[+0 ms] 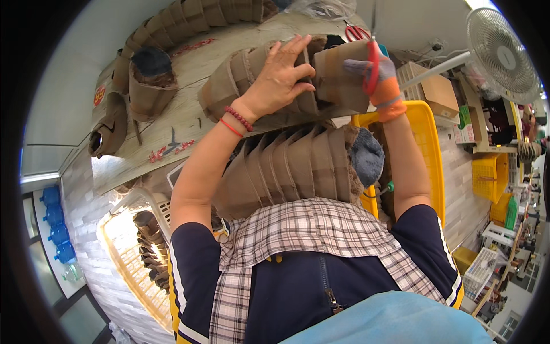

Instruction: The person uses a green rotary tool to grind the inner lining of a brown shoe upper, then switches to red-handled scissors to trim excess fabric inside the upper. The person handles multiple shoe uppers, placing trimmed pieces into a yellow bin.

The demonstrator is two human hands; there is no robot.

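Observation:
My left hand (281, 74), bare with a red bead bracelet, lies with outstretched fingers on a row of nested brown boot uppers (229, 80) on the table. My right hand (385, 86) wears a grey and orange glove and holds red-handled scissors (373, 66), blades upward. Its gloved fingers also touch the brown upper (338, 77) at the row's right end. Between my forearms, against my plaid apron, rests a second nested stack of fleece-lined uppers (286, 166). A blue-grey fuzzy lining (366, 155) shows at its right end.
More nested uppers (189, 20) curve along the table's (189, 123) far edge. Single uppers (150, 92) stand at the left. Another red-handled pair of scissors (356, 31) lies at the back. A yellow crate (432, 155) stands at the right, a lit basket (123, 246) lower left, a fan (504, 54) upper right.

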